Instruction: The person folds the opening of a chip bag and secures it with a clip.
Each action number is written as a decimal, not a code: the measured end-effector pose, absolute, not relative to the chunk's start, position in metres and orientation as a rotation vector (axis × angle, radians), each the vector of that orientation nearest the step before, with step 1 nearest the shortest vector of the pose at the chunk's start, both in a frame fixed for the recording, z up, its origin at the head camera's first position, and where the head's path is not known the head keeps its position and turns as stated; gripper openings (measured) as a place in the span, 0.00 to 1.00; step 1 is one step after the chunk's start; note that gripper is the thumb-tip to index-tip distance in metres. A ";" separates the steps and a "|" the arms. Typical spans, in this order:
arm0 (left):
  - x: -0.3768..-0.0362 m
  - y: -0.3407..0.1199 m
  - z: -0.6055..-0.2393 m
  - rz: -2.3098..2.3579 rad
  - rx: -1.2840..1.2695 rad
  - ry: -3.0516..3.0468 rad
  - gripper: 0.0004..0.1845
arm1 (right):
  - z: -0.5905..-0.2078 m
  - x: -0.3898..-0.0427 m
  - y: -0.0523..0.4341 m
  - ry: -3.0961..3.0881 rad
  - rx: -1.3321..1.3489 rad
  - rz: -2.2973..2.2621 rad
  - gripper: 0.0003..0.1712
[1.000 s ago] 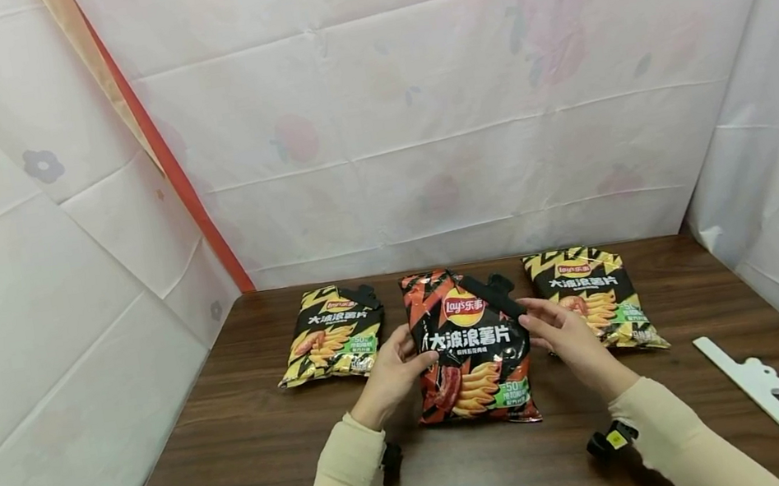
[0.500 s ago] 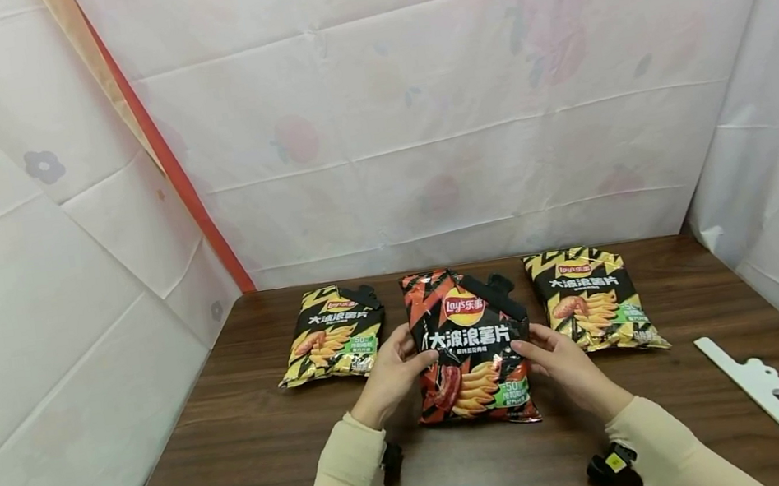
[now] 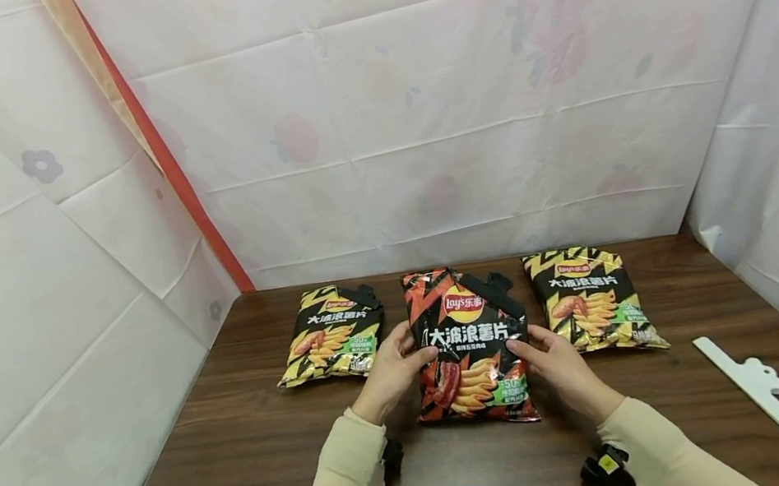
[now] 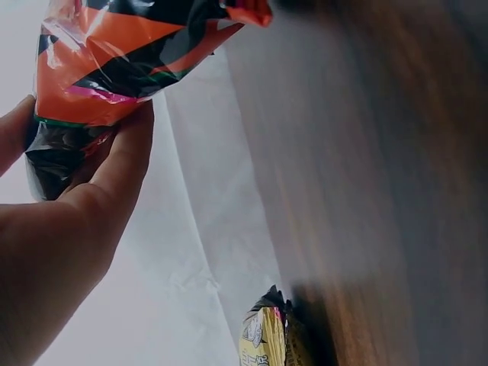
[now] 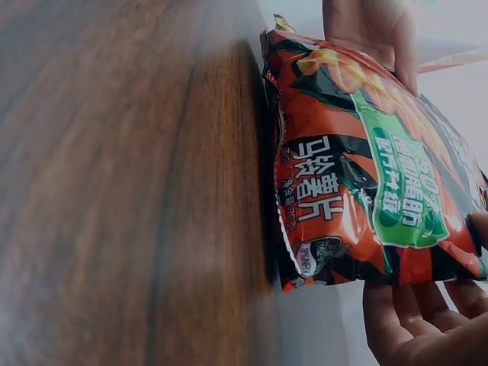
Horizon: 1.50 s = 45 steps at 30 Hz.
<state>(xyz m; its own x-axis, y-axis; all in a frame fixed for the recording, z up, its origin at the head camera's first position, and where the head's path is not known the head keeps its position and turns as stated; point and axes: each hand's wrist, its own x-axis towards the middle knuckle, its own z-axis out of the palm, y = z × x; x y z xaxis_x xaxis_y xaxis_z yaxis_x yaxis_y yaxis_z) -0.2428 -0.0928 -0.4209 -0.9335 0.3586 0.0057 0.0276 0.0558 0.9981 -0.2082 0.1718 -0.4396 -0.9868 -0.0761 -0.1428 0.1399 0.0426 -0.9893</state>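
- Your left hand (image 3: 391,371) grips the red bag's (image 3: 470,348) left edge, thumb over the front and fingers curled behind it.
- The red bag sits mid-bench (image 3: 241,463), between two yellow bags (image 3: 331,332) (image 3: 594,297), with a black clip (image 3: 492,295) across its top right corner.
- It looks light, puffy and crinkly, with slick film and brittle chips inside; I'd judge the side seams the safest hold, taken gently.
- Your right hand (image 3: 563,364) holds the bag's right edge, thumb on the front and fingers loosely open beneath.
- A white clip (image 3: 753,384) lies well apart at far right.
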 end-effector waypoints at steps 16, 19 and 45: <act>-0.254 -0.091 -0.424 1.950 0.333 2.089 0.26 | -0.443 -0.219 0.167 2.130 0.154 -2.113 0.32; -0.256 -0.090 -0.425 1.922 0.301 2.126 0.28 | -0.443 -0.222 0.166 2.126 0.156 -2.122 0.31; -0.273 -0.088 -0.430 1.851 0.155 2.264 0.36 | -0.444 -0.247 0.162 2.119 0.239 -2.156 0.26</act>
